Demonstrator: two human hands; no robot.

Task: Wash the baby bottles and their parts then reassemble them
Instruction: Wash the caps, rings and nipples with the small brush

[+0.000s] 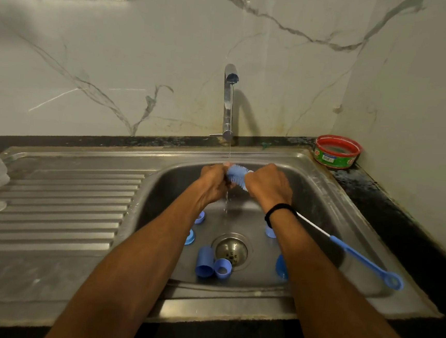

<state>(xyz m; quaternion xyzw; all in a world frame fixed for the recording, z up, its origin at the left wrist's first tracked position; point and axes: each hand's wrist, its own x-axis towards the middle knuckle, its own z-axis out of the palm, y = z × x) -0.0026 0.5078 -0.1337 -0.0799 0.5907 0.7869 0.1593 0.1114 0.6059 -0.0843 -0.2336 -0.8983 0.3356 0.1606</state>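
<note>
Bottle brush (357, 256) under the tap (227, 107) stream: left hand (214, 181) curled round soft wet bristles (236, 174), right hand (267, 185) gripping the thin wire stem (314, 225); light, slippery, probably flexes, so hold near the head; blue caps (204, 263) in sink (321, 177).

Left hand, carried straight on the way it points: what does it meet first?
The left hand grips the bottle brush by its bristles, so those come first; straight beyond, probably the right hand, though depth is unclear.
</note>
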